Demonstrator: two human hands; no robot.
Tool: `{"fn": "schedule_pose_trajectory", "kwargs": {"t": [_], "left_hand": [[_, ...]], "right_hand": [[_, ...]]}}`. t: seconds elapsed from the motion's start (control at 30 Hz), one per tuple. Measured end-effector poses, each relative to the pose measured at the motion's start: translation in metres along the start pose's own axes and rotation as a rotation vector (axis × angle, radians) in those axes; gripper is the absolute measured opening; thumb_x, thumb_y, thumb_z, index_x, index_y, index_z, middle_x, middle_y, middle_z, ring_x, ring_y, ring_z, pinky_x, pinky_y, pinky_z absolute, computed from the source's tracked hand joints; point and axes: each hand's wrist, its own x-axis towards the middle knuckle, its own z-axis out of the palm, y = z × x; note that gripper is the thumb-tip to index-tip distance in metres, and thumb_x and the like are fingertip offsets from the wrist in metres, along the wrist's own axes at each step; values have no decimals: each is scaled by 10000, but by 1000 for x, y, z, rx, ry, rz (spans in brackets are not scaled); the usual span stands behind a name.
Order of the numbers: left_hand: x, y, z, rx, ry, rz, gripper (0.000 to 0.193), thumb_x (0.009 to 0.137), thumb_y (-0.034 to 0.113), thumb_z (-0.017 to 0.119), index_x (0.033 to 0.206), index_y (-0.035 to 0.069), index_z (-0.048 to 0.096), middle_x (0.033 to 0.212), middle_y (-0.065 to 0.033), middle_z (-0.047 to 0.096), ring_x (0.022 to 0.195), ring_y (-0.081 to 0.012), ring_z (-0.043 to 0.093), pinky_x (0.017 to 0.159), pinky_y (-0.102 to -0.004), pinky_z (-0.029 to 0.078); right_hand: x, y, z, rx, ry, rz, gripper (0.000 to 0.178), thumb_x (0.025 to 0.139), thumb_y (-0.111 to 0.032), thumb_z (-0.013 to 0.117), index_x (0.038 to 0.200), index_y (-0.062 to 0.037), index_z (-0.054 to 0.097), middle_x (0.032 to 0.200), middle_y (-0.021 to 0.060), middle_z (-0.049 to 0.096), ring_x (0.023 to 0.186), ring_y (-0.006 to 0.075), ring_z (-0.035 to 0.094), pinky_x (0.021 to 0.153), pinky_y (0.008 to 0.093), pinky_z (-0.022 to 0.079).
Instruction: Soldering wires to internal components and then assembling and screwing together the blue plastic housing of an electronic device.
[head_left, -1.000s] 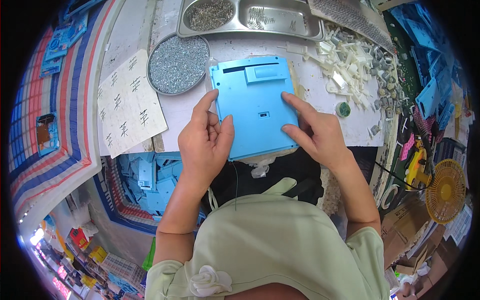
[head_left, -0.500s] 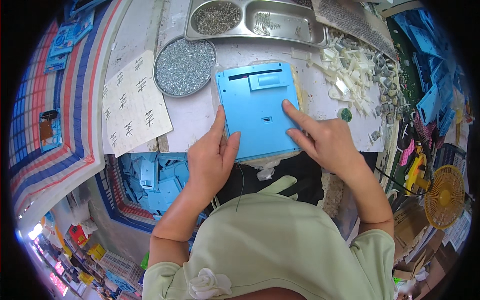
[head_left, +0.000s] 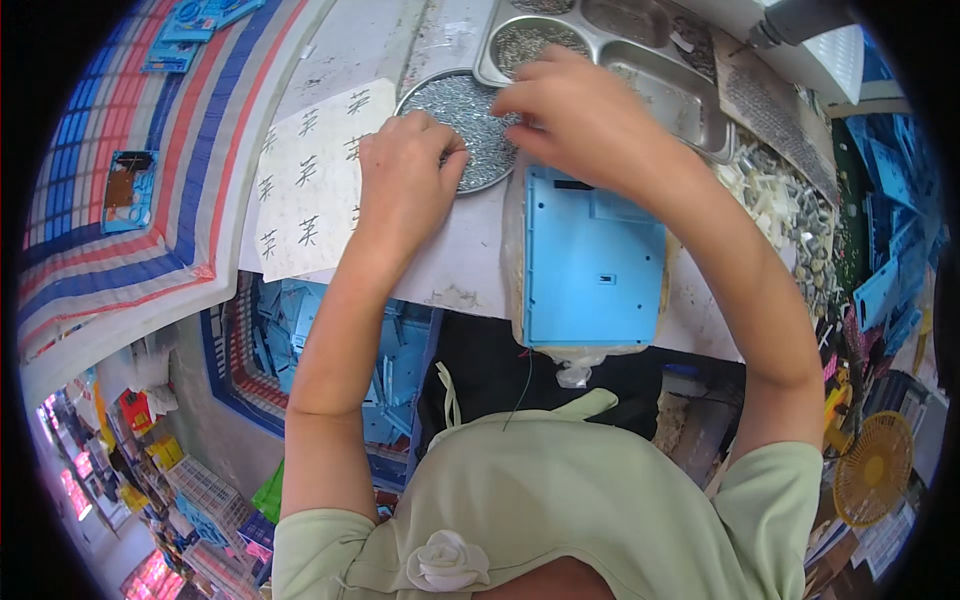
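Blue plastic case (head_left: 592,262) lies flat on the bench w/ neither hand on it, so fastening looks not yet started; both hands are at the round dish of small screws (head_left: 462,112). Left hand (head_left: 405,180) rests on the dish's near rim, fingers curled into the screws, grip unclear. Right hand (head_left: 590,120) hovers over the dish's right edge just beyond the case's top, fingertips pinched together, can't tell if on a screw.

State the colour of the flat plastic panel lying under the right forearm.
Light blue; the plastic panel shows plainly in the head view.

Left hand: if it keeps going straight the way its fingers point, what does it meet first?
The left hand points up and to the right, its fingers already at the rim of the round dish of small screws. Going straight on, it would most likely meet the screws first, though its height above them is unclear.
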Motion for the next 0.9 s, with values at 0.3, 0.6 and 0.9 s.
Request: {"fn": "schedule_pose_trajectory", "kwargs": {"t": [0.3, 0.6, 0.9], "left_hand": [[0, 1, -12, -262, 84, -202, 79, 887, 71, 725, 939, 16, 702, 906, -88, 692, 823, -184, 647, 740, -322, 496], [-41, 19, -16, -996, 37, -474, 123, 935, 2, 704, 1049, -43, 719, 932, -69, 721, 796, -109, 634, 717, -242, 520], [-45, 47, -11, -1242, -106, -515, 111, 940, 25, 708, 1034, -34, 699, 914, -86, 725, 726, -81, 631, 632, -213, 533]], "right_hand": [[58, 8, 37, -160, -211, -84, 109, 825, -192, 728, 853, -90, 750, 874, 33, 717, 949, 243, 646, 849, 414, 510], [-78, 29, -63, 453, -40, 379, 145, 893, -137, 730, 940, -1, 728, 859, 95, 693, 834, 215, 647, 780, 347, 502], [-120, 12, -57, 703, 136, 615, 93, 860, -74, 763, 910, 0, 738, 864, 54, 691, 847, 181, 627, 797, 309, 486]]}}
